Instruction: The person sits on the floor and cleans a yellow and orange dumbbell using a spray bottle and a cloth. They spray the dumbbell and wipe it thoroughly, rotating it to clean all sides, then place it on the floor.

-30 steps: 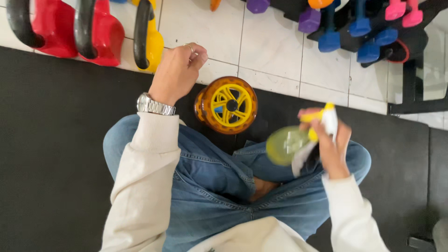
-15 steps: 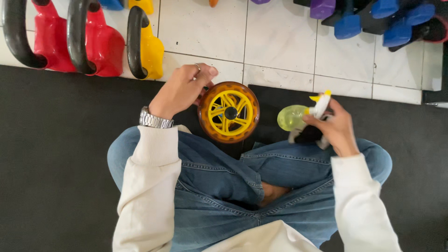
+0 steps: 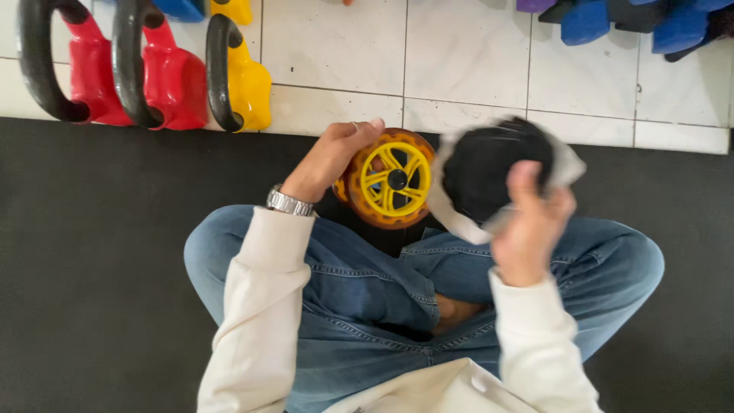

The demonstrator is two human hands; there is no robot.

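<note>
Wiping step, by our read. Behind the wheel (image 3: 388,180): red and yellow kettlebells (image 3: 164,73) on tile. Wheel stands on edge on the mat before our knees, left hand (image 3: 342,153) grasping its rim. Right hand (image 3: 527,222), just beside the wheel, clenches a cloth (image 3: 497,172). Next: bring cloth onto rim, hold steady.

Ab wheel (image 3: 390,180): orange tyre, yellow spokes, black hub. Cloth (image 3: 459,218) in the right hand (image 3: 531,222): pale grey, blurred, wrapped round something black. Wristwatch (image 3: 290,203) by the left hand (image 3: 336,153): silver. Sleeves cream, jeans blue. Floor mat (image 3: 99,268) black, tiles (image 3: 474,61) off-white with grey grout. Kettlebells: two red (image 3: 172,76), one yellow (image 3: 248,88), all with black handles. Dumbbells (image 3: 585,19) blue.
</note>
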